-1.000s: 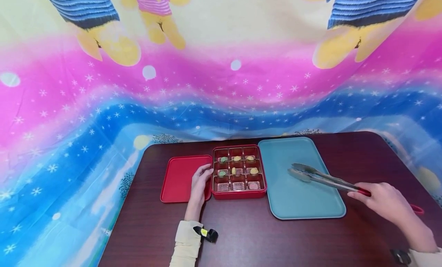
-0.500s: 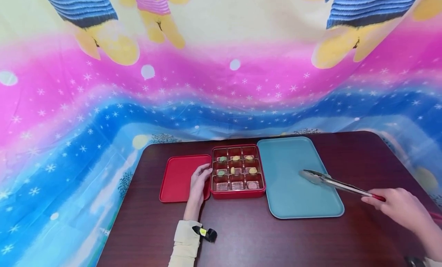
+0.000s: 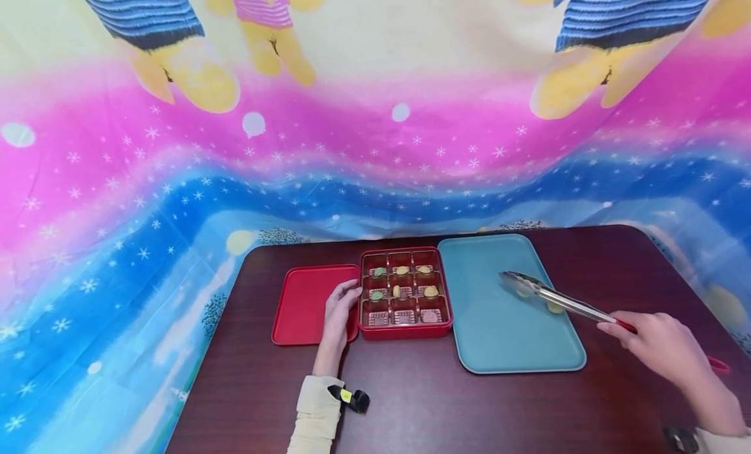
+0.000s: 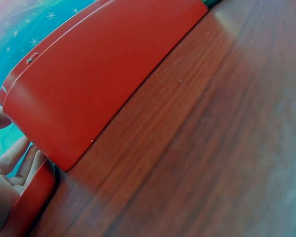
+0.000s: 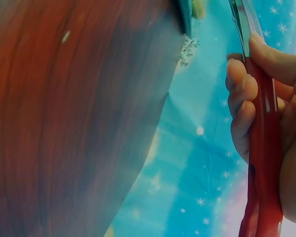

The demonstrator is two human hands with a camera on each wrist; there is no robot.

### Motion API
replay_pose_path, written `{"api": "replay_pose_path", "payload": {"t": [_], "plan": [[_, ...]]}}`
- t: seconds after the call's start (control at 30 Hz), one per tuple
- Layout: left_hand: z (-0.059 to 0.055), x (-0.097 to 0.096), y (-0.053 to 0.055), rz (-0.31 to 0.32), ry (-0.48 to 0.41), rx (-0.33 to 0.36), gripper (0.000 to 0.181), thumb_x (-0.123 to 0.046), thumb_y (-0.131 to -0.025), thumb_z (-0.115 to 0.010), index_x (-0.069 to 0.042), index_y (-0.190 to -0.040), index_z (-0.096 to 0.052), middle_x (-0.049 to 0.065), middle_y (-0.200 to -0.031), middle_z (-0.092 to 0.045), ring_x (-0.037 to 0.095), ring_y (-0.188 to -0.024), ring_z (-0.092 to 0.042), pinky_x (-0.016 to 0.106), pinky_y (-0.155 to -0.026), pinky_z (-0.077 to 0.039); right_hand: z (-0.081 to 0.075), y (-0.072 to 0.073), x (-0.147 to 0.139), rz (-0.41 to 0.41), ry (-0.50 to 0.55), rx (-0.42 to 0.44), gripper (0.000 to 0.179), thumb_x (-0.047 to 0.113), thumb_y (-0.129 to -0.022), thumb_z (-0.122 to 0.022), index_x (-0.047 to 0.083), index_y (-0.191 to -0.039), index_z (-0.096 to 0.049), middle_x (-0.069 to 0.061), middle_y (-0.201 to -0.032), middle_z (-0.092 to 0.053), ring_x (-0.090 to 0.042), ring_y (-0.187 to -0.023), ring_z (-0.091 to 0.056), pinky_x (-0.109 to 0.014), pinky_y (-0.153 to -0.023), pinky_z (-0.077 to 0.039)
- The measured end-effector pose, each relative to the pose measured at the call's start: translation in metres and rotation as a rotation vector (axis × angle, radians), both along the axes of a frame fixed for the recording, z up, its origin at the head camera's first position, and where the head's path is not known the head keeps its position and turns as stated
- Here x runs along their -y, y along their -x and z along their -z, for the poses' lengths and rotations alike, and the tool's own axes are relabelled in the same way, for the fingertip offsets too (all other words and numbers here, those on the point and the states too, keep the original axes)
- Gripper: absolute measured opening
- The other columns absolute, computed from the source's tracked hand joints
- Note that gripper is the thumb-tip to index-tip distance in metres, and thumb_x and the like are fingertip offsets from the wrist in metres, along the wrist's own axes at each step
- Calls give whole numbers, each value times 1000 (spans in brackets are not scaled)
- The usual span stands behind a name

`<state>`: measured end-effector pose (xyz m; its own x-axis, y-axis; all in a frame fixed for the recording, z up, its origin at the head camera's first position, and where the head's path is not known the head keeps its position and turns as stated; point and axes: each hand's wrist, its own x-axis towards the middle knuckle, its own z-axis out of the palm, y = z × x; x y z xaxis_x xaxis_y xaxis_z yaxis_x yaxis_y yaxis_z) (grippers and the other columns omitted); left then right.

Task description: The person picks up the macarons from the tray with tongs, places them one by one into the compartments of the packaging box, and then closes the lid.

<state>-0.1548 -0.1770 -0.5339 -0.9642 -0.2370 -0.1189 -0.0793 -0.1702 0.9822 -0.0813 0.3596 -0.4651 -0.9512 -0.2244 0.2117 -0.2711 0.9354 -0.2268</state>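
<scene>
A red box (image 3: 405, 333) with a brown divided insert stands mid-table in the head view, with small green, yellow and pinkish pieces in most of its compartments. My left hand (image 3: 338, 310) rests against its left side with fingers extended, above the edge of the red lid (image 3: 302, 304). In the right wrist view, my right hand (image 5: 286, 94) grips the red handles of metal tongs (image 5: 264, 128). The tongs' tips are over the blue-green tray (image 3: 499, 340), with a pale, blurred piece at them. Another yellowish-green piece (image 3: 555, 307) lies on the tray, partly behind the tongs.
The dark wooden table (image 3: 405, 402) carries the lid, box and tray side by side. The tray sits close against the box's right wall. A patterned cloth (image 3: 375, 199) hangs behind the table's far edge.
The tongs first shifted right as their arms came together, then moved back left with my right hand. A pale piece now shows at their tips. My left hand stays on the box.
</scene>
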Motion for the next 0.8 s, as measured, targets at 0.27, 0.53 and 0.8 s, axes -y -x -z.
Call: {"api": "replay_pose_path", "payload": {"t": [0.27, 0.53, 0.8], "plan": [[0, -1, 0, 1, -8, 17, 37, -15, -97, -70, 2, -130, -66, 13, -124, -67, 18, -106, -64, 30, -94, -51, -6, 16, 25, -20, 53, -51, 14, 27, -94, -77, 17, -86, -72, 11, -56, -32, -8, -50, -28, -29, -51, -28], [0, -1, 0, 3, -7, 11, 40, -15, -98, -69, 4, -133, -64, 16, -127, -66, 16, -106, -63, 29, -95, -50, -12, 27, 48, -58, 80, -106, 10, 18, -91, -79, 16, -85, -72, 12, -55, -30, -7, -50, -25, -28, -49, -26], [-2, 0, 1, 14, -12, 31, 41, -13, -99, -67, 7, -135, -62, 17, -128, -65, 21, -108, -63, 31, -96, -50, -16, 37, 77, -130, 95, -146, 17, 16, -86, -83, 18, -80, -68, 14, -56, -33, -4, -49, -28, -27, -48, -29]]}}
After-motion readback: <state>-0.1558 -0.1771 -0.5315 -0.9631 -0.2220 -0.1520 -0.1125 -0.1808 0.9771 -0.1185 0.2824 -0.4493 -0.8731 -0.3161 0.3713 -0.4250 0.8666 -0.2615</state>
